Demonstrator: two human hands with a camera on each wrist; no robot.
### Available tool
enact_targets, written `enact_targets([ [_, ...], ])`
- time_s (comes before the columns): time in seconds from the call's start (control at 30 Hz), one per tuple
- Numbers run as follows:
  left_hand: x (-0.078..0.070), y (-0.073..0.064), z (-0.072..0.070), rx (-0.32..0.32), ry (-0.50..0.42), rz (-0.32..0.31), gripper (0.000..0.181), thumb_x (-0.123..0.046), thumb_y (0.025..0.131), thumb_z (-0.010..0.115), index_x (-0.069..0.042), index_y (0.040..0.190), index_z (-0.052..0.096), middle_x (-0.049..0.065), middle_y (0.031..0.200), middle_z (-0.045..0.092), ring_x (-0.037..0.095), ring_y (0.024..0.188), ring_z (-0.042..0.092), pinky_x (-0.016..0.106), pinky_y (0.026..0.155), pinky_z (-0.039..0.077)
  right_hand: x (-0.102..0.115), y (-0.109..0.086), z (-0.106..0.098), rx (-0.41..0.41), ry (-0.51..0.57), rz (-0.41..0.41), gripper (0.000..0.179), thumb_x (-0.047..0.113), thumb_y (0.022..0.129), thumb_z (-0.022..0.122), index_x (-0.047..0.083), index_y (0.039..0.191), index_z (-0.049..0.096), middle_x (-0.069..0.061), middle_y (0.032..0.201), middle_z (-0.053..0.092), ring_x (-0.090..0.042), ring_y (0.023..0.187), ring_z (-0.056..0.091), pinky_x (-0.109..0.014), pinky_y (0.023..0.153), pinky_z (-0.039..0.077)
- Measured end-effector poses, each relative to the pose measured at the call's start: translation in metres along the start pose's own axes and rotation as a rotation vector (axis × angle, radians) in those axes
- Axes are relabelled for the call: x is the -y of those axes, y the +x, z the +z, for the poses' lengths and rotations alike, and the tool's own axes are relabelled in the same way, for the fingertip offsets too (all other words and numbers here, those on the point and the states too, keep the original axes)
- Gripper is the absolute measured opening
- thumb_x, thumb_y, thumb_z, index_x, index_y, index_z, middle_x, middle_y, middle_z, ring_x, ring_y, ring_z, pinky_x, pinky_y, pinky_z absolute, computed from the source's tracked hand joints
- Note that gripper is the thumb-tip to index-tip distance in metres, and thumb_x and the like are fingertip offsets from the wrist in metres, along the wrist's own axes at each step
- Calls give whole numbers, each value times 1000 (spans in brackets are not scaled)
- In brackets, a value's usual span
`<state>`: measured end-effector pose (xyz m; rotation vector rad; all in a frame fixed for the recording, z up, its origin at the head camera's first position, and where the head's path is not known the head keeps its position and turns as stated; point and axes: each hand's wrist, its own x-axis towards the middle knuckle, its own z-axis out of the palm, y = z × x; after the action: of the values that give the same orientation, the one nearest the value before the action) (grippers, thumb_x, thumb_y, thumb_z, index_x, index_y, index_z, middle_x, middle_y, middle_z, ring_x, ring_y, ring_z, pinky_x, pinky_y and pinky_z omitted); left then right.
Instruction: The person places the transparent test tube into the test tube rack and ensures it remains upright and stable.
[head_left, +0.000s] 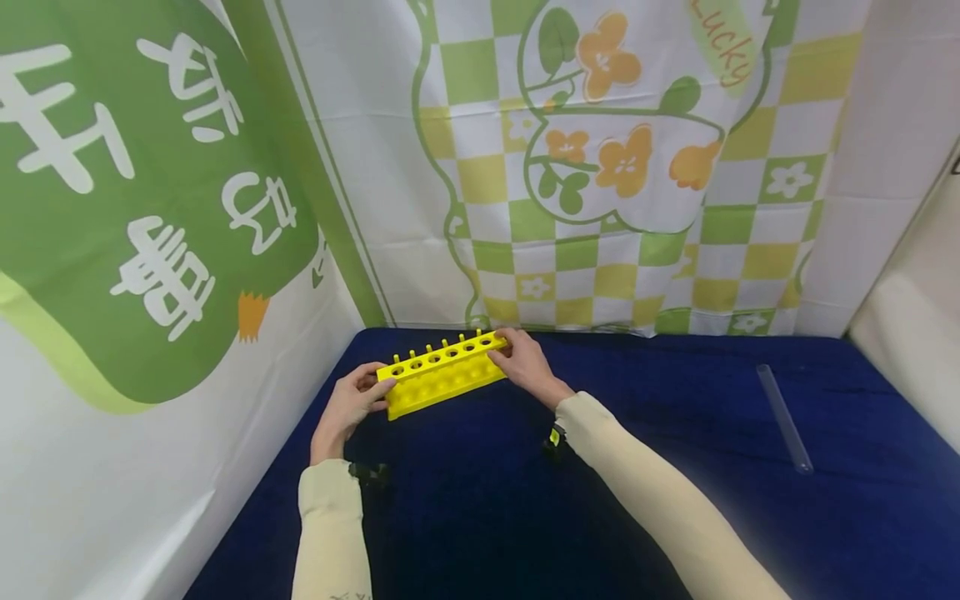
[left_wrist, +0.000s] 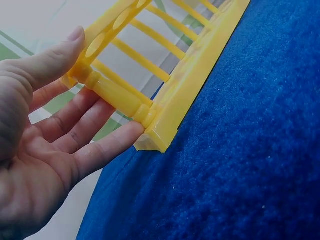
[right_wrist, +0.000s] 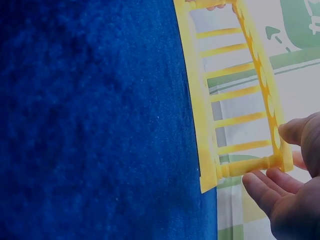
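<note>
Both hands hold a yellow test tube rack (head_left: 442, 390), one at each end, over the far left part of the table. A row of round holes runs along its top plate, with short pegs standing up behind them. My left hand (head_left: 347, 408) grips the left end. In the left wrist view its thumb lies on the top plate and its fingers reach the end post (left_wrist: 117, 95). On the opposite end is my right hand (head_left: 528, 364), thumb at the top plate and fingertips by the other end post (right_wrist: 245, 167). No tubes stand in the rack's holes.
A clear test tube (head_left: 784, 419) lies on the dark blue tablecloth (head_left: 660, 392) at the right. Printed curtains hang behind the table (head_left: 510, 183) and along its left side (head_left: 247, 417).
</note>
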<state>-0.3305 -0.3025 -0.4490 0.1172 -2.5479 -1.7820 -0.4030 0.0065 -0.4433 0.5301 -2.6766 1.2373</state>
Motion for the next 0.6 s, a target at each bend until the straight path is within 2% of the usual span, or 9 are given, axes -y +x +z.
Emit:
enact_targets([
  [0.4,0,-1,-1,-5,10,5,53,-33,92,69,-9,136,52,21,122,57,38,112,62,44,92,56,-4,2,8,-54,131,24,42,28,96,63,10,134,57,-14,123,59,-27,106,65,-38,82,58],
  [0.6,-1,0,-1,4,8,8,52,-33,92,68,-9,136,52,21,123,57,38,112,62,45,93,56,-6,5,8,-71,155,47,38,27,96,61,12,131,59,-13,120,59,-26,104,63,-37,82,57],
])
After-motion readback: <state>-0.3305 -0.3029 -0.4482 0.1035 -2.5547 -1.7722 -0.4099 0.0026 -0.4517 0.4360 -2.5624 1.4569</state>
